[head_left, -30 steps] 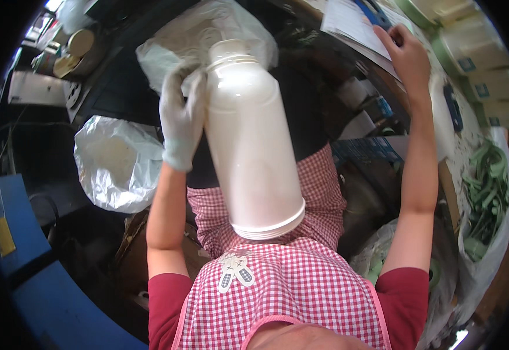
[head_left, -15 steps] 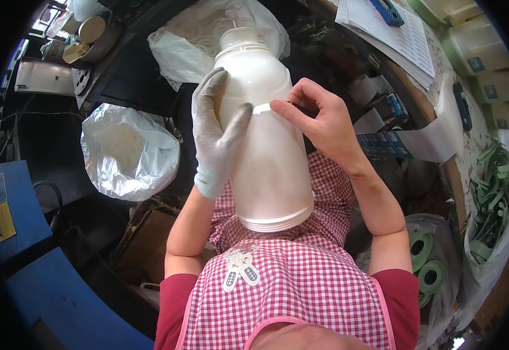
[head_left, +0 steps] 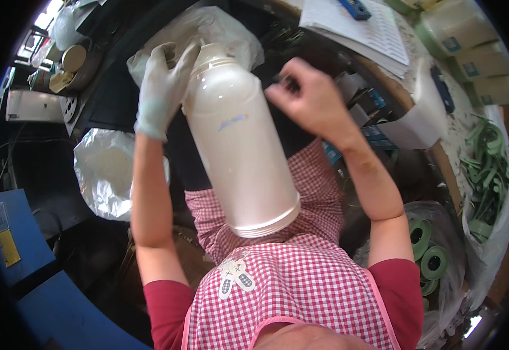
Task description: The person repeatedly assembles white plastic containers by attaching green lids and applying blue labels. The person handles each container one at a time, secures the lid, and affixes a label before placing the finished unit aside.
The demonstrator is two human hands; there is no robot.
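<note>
A glossy white thermos-like bottle (head_left: 246, 157) with a narrow neck and ridged base stands tilted over my lap, its base toward me. Small bluish print (head_left: 233, 122) shows on its upper side. My gloved left hand (head_left: 164, 87) is at the bottle's neck and left shoulder, its fingers bent against it. My bare right hand (head_left: 313, 102) is raised off the bottle's right side, apart from it. Its fingers are closed around something small and dark, which motion blur keeps me from making out.
Behind the bottle lies a translucent plastic bag (head_left: 231, 26); another lined container (head_left: 106, 175) stands at left. Blue panels (head_left: 18, 227) are at the left edge. On the right bench are papers (head_left: 356, 32), green strips (head_left: 485, 169) and pale containers (head_left: 458, 29). Green rolls (head_left: 434, 262) sit below.
My right hand has come away from the bottle's side, where a white strip showed beneath the fingers; bluish print shows there now. My left hand has shifted up and left to the neck, and the bottle leans more left.
</note>
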